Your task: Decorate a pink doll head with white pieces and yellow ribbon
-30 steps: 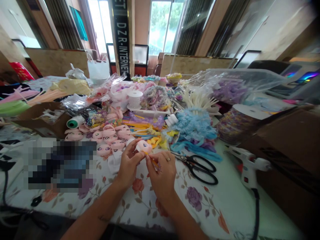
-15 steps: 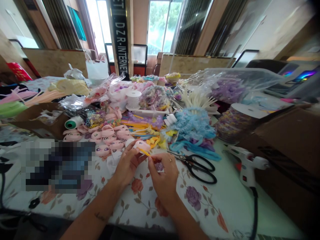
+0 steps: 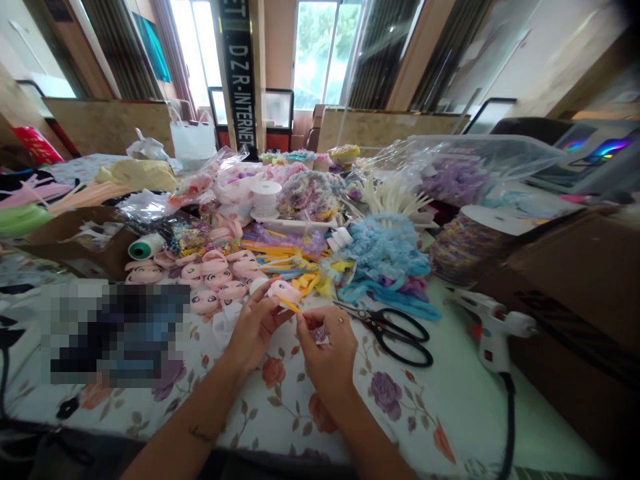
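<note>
My left hand (image 3: 257, 327) is closed around a small pink doll head (image 3: 284, 291) with a painted face. A thin yellow strip (image 3: 290, 305) runs from that head toward my right hand (image 3: 327, 347), whose thumb and forefinger pinch its end. The strip's material is too small to tell. Several similar pink doll heads (image 3: 218, 279) lie in a cluster beyond my left hand. Black-handled scissors (image 3: 400, 333) rest on the table right of my right hand. Yellow pieces (image 3: 305, 283) are scattered just past my fingers.
A white glue gun (image 3: 495, 330) with a cord lies at the right, beside a cardboard box (image 3: 580, 280). Blue ruffled trim (image 3: 385, 247) and a large spool (image 3: 480, 243) sit behind. At left are a green-cored thread spool (image 3: 145, 247) and an open brown box (image 3: 85, 243).
Almost nothing differs. Both hands keep their places with the doll head and yellow strip, and the camera view shifts very slightly.
</note>
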`<state>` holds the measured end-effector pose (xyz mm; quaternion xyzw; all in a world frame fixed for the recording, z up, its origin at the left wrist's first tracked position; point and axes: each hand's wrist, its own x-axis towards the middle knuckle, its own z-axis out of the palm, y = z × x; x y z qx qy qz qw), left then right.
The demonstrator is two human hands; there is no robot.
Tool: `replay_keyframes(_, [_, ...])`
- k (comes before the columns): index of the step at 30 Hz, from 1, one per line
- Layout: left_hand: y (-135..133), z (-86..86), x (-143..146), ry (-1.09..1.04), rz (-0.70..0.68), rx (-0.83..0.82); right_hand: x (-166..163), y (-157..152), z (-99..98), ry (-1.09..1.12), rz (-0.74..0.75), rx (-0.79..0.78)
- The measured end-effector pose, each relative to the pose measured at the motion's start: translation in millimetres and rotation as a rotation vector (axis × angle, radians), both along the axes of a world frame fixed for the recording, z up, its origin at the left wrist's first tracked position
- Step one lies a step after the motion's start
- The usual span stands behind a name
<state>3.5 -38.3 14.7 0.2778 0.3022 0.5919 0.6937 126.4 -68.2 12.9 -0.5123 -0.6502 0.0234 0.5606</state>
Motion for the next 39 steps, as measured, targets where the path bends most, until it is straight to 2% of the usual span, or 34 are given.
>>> replay_keyframes(4, [1, -1.5, 0, -0.04, -0.041, -0.024, 0, -1, 2.2, 0.021, 0.033, 0.017])
replay_keyframes(9, [1, -1.1, 1, -0.09, -0.089, -0.061, 0, -1, 4.3, 0.066, 0.006, -0.01])
replay_keyframes(16, [0, 1.4, 2, -0.119, -0.107, -0.077, 0, 0, 2.6, 0.181, -0.019, -0.173])
replay_keyframes(20, [-1, 0.1, 1, -0.131, -0.12, -0.103, 0, 0, 3.6, 0.271, 0.001, -0.316])
replay_keyframes(26, [0, -0.5, 0, -0.152, -0.129, -0.133, 0, 0, 8.3, 0.432, 0.061, -0.429])
replay_keyframes(32, [0, 0.1, 0, -0.154, -0.125, -0.119, 3, 1, 10.6, 0.532, 0.173, -0.472])
replay_keyframes(39, [0, -0.5, 1, -0.184, -0.116, -0.124, 2, 1, 12.4, 0.603, 0.177, -0.52])
